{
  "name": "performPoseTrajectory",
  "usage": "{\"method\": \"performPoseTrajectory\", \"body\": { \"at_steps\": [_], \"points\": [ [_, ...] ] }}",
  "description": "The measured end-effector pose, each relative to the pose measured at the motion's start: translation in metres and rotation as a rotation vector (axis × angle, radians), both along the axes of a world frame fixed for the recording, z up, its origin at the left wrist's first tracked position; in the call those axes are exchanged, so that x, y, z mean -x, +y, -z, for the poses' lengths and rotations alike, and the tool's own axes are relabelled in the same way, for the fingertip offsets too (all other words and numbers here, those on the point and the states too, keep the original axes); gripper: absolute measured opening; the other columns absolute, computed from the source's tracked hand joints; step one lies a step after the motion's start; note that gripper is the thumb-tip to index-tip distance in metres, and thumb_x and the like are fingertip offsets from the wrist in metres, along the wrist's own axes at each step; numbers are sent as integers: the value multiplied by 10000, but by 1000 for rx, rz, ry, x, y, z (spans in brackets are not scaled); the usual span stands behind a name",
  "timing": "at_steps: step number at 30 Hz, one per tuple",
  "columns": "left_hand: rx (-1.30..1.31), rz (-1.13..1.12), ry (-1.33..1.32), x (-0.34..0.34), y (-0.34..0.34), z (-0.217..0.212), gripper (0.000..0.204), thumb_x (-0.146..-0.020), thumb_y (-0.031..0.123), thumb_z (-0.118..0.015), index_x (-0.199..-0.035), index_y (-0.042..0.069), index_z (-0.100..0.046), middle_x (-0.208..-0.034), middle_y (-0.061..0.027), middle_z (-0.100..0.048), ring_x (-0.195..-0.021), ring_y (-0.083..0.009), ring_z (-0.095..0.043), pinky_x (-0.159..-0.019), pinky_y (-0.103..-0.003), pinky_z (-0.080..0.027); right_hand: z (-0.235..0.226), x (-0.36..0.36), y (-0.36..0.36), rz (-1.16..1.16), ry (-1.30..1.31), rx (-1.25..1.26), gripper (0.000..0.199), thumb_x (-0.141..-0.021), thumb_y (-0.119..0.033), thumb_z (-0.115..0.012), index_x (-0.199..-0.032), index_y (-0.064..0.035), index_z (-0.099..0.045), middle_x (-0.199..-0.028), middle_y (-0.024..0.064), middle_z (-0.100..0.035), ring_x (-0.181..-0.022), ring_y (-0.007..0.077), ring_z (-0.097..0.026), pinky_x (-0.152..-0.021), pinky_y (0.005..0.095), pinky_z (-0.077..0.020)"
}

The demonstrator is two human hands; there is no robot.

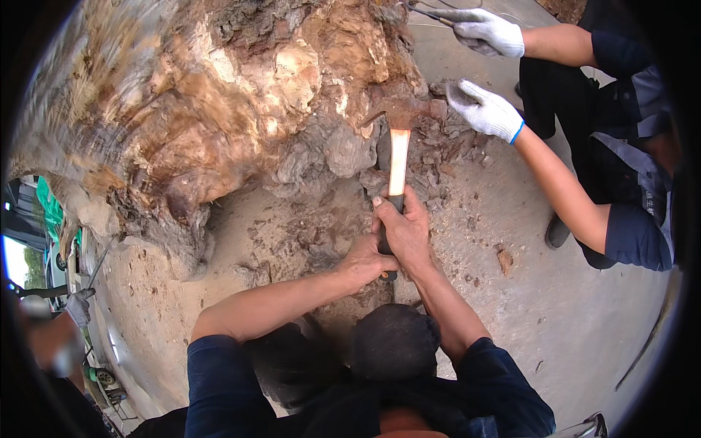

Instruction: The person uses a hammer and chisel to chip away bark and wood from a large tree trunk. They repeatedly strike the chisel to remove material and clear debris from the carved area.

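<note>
Hammer (399, 153) gripped in both hands beside the gnarled wood (197, 124)

The dark lower handle is wrapped by both hands, fingers closed, with the right hand (407, 232) set above the left hand (363, 263). The rusty head (405, 112) is held at the wood's edge; whether contact is made cannot be told. Short, controlled strokes are probably best, with wrists kept firm and the swing held clear of the co-worker's nearer gloved hand (485, 111), just beside the head. Brown debris (504, 260) is scattered over the floor (555, 306)
</note>
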State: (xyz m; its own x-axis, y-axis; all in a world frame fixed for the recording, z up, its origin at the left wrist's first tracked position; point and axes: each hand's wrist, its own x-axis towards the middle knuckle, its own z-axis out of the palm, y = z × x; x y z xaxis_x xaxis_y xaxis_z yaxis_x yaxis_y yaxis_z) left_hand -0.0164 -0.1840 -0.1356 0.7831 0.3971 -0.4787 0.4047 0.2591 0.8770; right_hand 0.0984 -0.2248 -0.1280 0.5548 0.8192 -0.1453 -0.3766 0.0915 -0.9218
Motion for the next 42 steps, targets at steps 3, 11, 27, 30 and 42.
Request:
{"method": "performPoseTrajectory", "body": {
  "at_steps": [3,11,27,30,42],
  "points": [
    [-99,-205,23,6,6,-23,97,-840,-33,-672,-929,-17,-637,-712,-31,-622,-617,-136,-605,-543,-285,-477,-18,11,27,21,24,-55,122,-999,-81,-632,-1075,-13,-564,-717,3,-574,-577,83,-551,-512,256,-452],
    [-370,-241,-5,41,52,-18,110,-892,61,-715,-843,15,-628,-652,36,-546,-590,-61,-510,-517,-293,-416,-26,35,69,-6,10,-118,114,-1052,-154,-523,-1033,-49,-485,-732,18,-532,-589,123,-545,-528,288,-454],
    [-7,-307,-83,40,32,-28,126,-955,37,-630,-851,20,-562,-630,-8,-556,-451,-93,-492,-415,-282,-389,-34,43,79,24,-157,159,49,-1008,-77,-518,-992,-46,-483,-716,1,-501,-539,74,-458,-446,279,-379],
    [-155,-219,-17,38,42,-16,104,-948,35,-632,-863,10,-577,-633,-22,-572,-449,-98,-492,-413,-283,-387,-27,38,79,34,-174,169,121,-988,-103,-547,-990,5,-493,-692,51,-548,-555,120,-526,-469,335,-427],
    [248,-378,-30,59,-22,-78,212,-911,-4,-616,-718,27,-535,-579,-29,-529,-415,-125,-515,-392,-307,-417,-65,59,37,-247,60,260,67,-1028,-93,-520,-993,-43,-493,-662,10,-487,-492,97,-467,-434,281,-389]
  ]
}}
